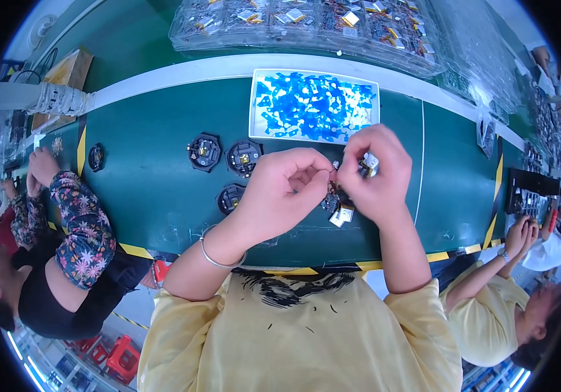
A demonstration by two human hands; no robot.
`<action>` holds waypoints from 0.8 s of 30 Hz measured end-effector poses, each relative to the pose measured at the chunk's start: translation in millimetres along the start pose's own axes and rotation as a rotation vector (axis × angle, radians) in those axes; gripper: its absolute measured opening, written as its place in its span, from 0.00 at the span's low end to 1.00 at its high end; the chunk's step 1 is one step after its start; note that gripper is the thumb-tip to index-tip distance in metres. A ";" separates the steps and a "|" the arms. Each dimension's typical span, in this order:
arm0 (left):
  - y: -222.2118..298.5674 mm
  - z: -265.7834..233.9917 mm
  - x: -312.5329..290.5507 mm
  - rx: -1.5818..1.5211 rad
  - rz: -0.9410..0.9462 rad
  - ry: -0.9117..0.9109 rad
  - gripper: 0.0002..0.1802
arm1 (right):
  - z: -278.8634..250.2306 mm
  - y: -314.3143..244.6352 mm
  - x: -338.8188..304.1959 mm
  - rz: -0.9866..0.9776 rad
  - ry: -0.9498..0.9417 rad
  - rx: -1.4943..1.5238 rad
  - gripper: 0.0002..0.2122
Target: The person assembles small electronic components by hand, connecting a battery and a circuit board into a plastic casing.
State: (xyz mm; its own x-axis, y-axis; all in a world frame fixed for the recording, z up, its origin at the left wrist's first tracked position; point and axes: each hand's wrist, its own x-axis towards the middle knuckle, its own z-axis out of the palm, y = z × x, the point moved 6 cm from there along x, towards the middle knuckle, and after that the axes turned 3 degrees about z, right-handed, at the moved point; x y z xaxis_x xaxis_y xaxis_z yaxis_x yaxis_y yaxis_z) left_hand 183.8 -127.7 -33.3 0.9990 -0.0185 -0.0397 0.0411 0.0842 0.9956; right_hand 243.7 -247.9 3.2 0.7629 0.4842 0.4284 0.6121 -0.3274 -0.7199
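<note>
My left hand point(293, 189) and my right hand point(381, 173) meet over the green bench, fingertips almost touching. The left one is closed in a pinch, and what lies between thumb and forefinger is too small to make out. Curled fingers of the right hand hold a small silver pouch battery point(372, 163). Under and between the hands lies a cluster of similar batteries with thin wires point(342, 214), partly hidden. Left of my left hand sit black round housings with small circuit parts inside: one farther left point(204, 151), one beside my wrist point(244, 158), one nearer point(231, 198).
A white tray point(251, 117) of blue film pieces stands just beyond my hands. Behind a pale rail point(182, 70), clear plastic trays point(280, 40) hold many wired batteries. Another black housing point(96, 157) lies far left. People work on both sides; a flowered sleeve point(84, 222) reaches the bench.
</note>
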 end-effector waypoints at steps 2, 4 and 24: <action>-3.6 -1.2 0.9 -0.160 -0.085 0.036 0.04 | -6.5 18.4 1.6 0.207 0.095 0.113 0.05; -6.5 -4.4 1.4 -0.180 -0.104 0.039 0.05 | -7.2 9.2 -1.6 0.129 0.077 0.087 0.05; -9.9 -15.9 5.0 -0.294 -0.152 0.099 0.09 | 5.8 -10.1 -9.8 0.008 -0.027 -0.044 0.12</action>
State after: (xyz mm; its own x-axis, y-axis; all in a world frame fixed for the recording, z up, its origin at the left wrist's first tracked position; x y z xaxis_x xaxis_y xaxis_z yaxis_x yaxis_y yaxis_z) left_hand 188.7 -112.8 -44.7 0.9771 0.0430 -0.2084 0.1779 0.3722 0.9110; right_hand 228.9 -244.7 3.1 0.7625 0.5026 0.4074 0.6148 -0.3667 -0.6982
